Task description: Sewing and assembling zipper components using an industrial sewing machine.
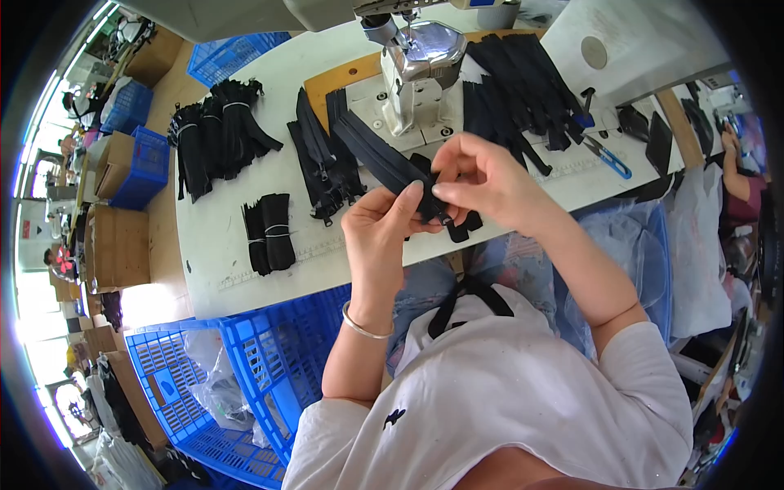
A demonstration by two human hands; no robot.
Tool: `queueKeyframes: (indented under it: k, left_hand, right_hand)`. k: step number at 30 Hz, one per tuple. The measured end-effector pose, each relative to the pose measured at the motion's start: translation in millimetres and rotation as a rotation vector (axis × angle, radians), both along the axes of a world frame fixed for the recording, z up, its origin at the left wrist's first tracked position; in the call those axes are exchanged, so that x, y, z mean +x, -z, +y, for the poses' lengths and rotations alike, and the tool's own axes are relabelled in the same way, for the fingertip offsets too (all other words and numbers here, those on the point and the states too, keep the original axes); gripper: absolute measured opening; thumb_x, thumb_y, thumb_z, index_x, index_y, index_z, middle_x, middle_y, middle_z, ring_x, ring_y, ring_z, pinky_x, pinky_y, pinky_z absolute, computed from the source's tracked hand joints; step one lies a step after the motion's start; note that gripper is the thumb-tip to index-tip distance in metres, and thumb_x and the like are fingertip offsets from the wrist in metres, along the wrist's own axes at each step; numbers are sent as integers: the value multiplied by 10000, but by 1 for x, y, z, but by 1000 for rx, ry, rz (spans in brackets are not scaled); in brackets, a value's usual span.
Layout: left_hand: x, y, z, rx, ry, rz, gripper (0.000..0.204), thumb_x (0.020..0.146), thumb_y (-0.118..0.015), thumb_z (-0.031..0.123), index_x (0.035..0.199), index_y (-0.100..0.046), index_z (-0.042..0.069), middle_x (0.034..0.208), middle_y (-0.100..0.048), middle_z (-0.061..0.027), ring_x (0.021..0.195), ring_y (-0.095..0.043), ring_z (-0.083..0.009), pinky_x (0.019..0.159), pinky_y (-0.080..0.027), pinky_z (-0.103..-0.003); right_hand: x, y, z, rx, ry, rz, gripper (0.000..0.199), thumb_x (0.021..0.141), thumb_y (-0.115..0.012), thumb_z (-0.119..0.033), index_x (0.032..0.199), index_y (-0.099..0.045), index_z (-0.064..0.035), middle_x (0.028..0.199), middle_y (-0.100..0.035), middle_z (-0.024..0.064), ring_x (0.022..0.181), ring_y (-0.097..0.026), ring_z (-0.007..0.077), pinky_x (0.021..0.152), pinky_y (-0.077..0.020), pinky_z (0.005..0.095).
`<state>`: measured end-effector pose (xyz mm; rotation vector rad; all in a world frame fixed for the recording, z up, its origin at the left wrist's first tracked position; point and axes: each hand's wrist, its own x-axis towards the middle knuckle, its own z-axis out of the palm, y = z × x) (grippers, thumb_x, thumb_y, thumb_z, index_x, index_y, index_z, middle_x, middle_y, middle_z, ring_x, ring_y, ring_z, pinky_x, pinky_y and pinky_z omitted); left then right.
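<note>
A black zipper is held up over the front of the table, its slider end between my two hands. My left hand pinches it with the thumb on top. My right hand has thumb and fingertips closed on the zipper's edge; what exactly lies between them is partly hidden. Behind and left of my hands, more black zippers lie loose on the table. A sewing machine stands just beyond, its metal bed and needle area above the zipper.
Tied bundles of zippers and a smaller rolled bundle lie on the left of the white table. More zippers and blue-handled snips lie at right. A blue crate stands at the table's front left.
</note>
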<state>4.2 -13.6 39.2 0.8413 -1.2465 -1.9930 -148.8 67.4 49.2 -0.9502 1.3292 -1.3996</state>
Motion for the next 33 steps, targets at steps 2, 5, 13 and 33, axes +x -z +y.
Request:
queueKeyframes:
  k: [2,5,13,33]
  left_hand:
    - [2,0,-2,30,44,39,182,873,-655,115,863,-656,-66,711,-640,-95,580,-628,-141,544,-538,-242]
    - [3,2,-4,11,53,18,181,867,-663,113,858,-654,-68,699,-636,-88,570,-625,-137,538,-529,-236]
    - [0,-3,1,-70,29,-17,137,870,-655,86,809,-635,-36,691,-635,-72,554,-611,-111,528,-530,-242]
    - [-24,-30,-37,-155,-13,92,138,906,-616,118,849,-642,-5,765,-653,-61,589,-610,-93,530,-524,-230]
  right_hand:
    - [-6,-10,-1,59,-19,13,206,860,-665,-184,849,-631,19,731,-649,58,624,-616,88,545,-491,212]
    - [-10,-19,1,142,-75,82,257,861,-676,-238,822,-659,16,679,-654,61,594,-627,92,537,-499,212]
    - [-11,-19,0,162,-141,138,269,853,-684,-245,810,-685,21,649,-651,58,565,-618,86,527,-496,205]
    - [-3,-21,2,19,53,61,120,843,-677,-102,803,-626,-1,683,-626,30,611,-594,65,558,-475,199]
